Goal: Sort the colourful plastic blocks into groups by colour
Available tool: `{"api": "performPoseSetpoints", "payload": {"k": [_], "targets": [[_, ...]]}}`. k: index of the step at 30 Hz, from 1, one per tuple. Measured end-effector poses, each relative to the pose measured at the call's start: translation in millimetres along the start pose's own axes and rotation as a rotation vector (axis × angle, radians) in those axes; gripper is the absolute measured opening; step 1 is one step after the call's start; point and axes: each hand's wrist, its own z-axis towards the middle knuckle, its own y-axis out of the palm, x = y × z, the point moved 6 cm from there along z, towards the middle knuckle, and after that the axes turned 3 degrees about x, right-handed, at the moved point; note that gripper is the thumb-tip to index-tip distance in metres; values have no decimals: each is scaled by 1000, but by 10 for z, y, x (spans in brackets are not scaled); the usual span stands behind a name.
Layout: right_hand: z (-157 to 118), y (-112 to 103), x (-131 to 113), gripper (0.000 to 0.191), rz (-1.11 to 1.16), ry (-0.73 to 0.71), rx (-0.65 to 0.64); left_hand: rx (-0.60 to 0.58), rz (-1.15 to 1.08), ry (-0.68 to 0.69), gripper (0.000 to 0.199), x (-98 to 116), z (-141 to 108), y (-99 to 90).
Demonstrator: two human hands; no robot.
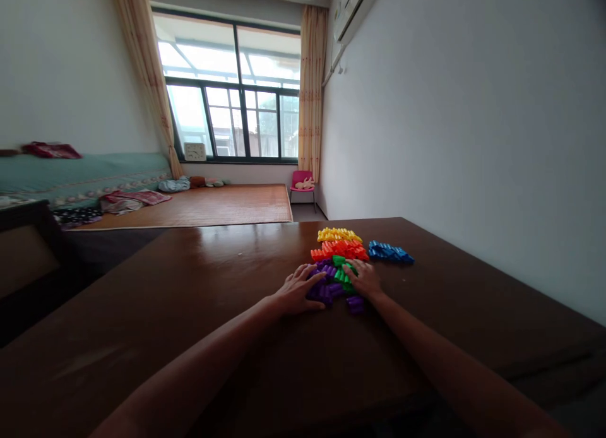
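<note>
On the brown table (189, 312), my left hand (298, 290) rests with its fingers apart against the left side of several purple pieces (324, 293). My right hand (364, 278) lies over the right side of the green pieces (341, 274), its fingers spread and touching them. A single purple piece (355, 305) sits just below the right hand. Behind the green pieces is a group of orange-red pieces (339, 249), and yellow pieces (339, 235) lie beyond those. Blue pieces (391, 252) form a separate group to the right.
Past the table's far edge is a low bed (227, 204) with cloths on it. A pink chair (302, 178) holding a soft toy stands by the curtain. A white wall (464, 141) runs along the right side.
</note>
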Motion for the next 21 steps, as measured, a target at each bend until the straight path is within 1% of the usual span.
{"api": "performPoseSetpoints", "payload": {"k": [4,7,11,12,14,16,18,19,21], "targets": [[-5,326,-631,44,126,-64,-48,85,70,-53,81,-314,-367,-186],[29,578,-1041,41,228,-124,-83,190,86,-97,73,-484,-563,-318],[76,860,-1501,35,426,-229,-138,374,42,-131,39,-597,-660,-501],[89,903,-1599,35,491,-252,-158,413,26,-138,33,-624,-667,-538],[134,935,-1764,37,619,-291,-201,464,2,-167,32,-697,-675,-587],[241,880,-1848,40,710,-320,-232,475,-10,-205,40,-782,-677,-595],[444,730,-1779,44,709,-319,-208,466,-10,-233,46,-848,-677,-580],[582,625,-1668,46,670,-301,-169,464,-10,-241,47,-868,-677,-573],[886,378,-1294,50,521,-232,-49,464,-7,-242,49,-874,-676,-567]]}}
